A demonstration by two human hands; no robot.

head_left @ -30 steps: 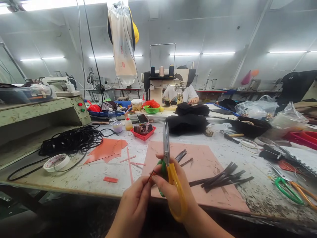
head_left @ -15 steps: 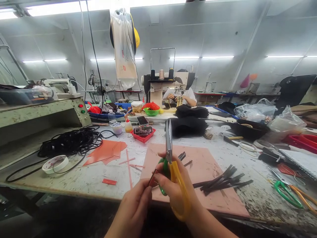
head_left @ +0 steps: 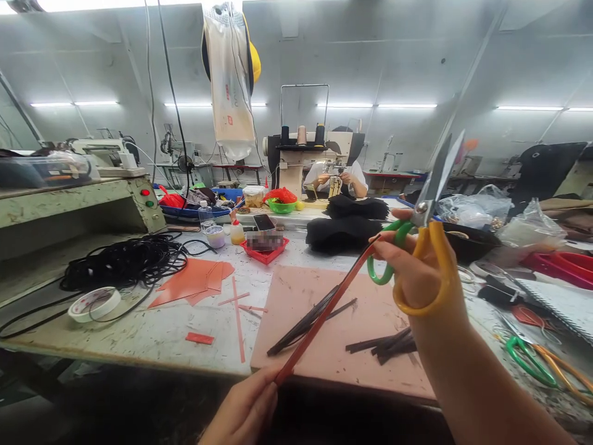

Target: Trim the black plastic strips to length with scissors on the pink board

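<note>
A narrow strip (head_left: 330, 305), reddish on one face with a dark edge, is stretched slantwise between my hands. Its lower end is pinched in my left hand (head_left: 248, 402), near the table's front edge. Up on the right, my right hand (head_left: 412, 272) pinches the other end between thumb and finger. That same hand also carries scissors (head_left: 428, 207) with one green and one yellow handle, blades pointing up and slightly parted. Beneath the strip, several black strips (head_left: 306, 318) lie on a pink board (head_left: 287, 290). A second bunch of black strips (head_left: 384, 346) rests to the right, partly behind my right arm.
On the left lie coiled black cord (head_left: 125, 262), a tape roll (head_left: 94, 304) and orange sheets (head_left: 192, 283). A red tray (head_left: 265, 250) and black fabric pieces (head_left: 343, 233) sit farther back. More scissors (head_left: 530, 361) lie right. Behind, a person (head_left: 354, 176) works at a sewing machine.
My right hand has moved up and right with the scissors, away from my left hand. The strip, bunched between my fingers before, is now drawn out long. My left hand has dropped slightly.
</note>
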